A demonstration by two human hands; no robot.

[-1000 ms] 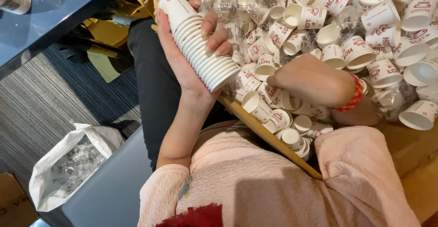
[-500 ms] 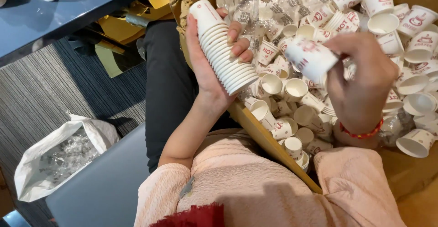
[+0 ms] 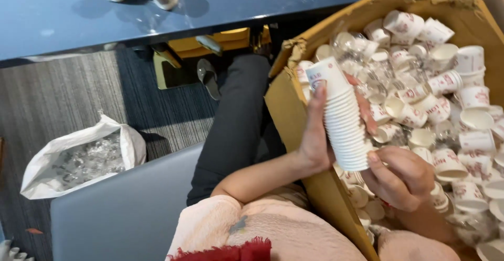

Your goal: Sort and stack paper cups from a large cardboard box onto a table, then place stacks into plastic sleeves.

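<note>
Cardboard box rim [image 3: 294, 115] beside cup stack [image 3: 344, 116]

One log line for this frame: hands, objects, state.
left hand: holds cup stack | right hand: at stack's open end | cardboard box: loose cups | floor: white bag

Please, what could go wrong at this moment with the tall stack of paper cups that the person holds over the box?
1. The stack of paper cups is long and tilted; the left hand grips only its side, so it may bend or slip apart.
2. The right hand presses at the stack's lower end; a hard push could crush rims.
3. Fallen cups would mix with the loose cups in the cardboard box.
</note>
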